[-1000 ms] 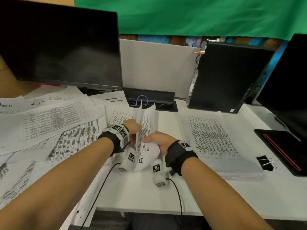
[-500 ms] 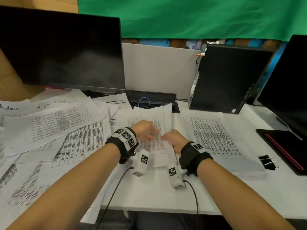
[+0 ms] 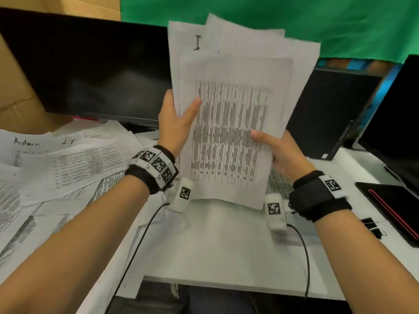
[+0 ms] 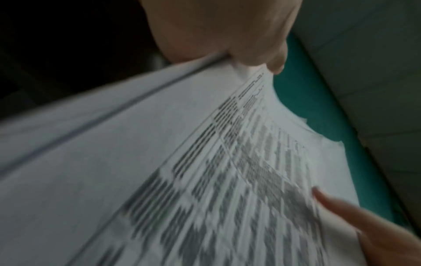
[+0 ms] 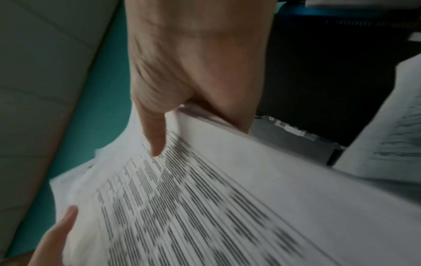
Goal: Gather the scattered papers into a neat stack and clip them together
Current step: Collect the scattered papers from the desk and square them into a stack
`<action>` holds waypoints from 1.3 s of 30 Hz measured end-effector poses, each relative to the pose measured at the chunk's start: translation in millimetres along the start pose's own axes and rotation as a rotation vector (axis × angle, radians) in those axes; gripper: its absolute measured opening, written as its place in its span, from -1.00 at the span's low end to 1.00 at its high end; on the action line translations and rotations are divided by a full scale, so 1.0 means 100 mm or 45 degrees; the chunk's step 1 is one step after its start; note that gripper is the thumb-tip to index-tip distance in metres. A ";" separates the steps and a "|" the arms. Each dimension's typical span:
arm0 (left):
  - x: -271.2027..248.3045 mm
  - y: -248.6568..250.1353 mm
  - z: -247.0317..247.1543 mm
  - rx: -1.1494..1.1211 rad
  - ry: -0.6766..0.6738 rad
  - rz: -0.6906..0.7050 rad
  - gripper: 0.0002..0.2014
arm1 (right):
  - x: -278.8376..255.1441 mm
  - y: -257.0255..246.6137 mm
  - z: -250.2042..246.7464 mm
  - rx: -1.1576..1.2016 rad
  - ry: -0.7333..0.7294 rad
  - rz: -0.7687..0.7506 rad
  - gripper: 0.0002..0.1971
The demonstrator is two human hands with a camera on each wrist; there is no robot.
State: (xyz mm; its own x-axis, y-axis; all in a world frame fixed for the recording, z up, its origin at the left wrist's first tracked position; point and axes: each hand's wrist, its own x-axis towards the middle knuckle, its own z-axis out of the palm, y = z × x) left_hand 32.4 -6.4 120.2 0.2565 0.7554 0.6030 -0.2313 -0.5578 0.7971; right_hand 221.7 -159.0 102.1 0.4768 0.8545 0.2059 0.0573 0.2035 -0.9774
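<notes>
More loose papers (image 3: 68,168) lie on the desk to the left. The left hand (image 3: 175,125) pinches the left edge of the bundle of sheets (image 3: 231,123), held up tall and uneven. The right hand (image 3: 281,152) pinches its right edge. The black binder clip (image 3: 371,227) waits nearer that hand.

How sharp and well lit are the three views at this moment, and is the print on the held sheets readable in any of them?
Head view: evenly lit; held sheets slightly soft, table rows visible but unreadable. Left wrist view: dim, sheets streaked by motion blur, left hand soft at top. Right wrist view: dim, print smeared into lines, right hand blurred.
</notes>
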 end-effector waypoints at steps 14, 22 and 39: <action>0.15 0.46 0.08 -0.129 -0.119 0.047 -0.86 | 0.21 -0.31 0.39 0.011 0.043 -0.266 -0.44; -0.44 -0.59 -0.18 0.450 -0.948 -0.788 -0.52 | 0.00 0.80 0.29 0.078 -0.073 0.367 -0.47; 0.27 -1.18 -1.64 1.586 -0.510 -0.897 -0.34 | 0.59 1.60 1.14 -0.291 0.171 0.741 -0.67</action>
State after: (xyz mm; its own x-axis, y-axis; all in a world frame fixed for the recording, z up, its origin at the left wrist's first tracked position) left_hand -87.5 135.8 37.3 0.2547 0.9613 -0.1054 0.9266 -0.2114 0.3110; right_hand 159.0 -21.7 -37.2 0.5914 0.7242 -0.3548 -0.0655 -0.3954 -0.9162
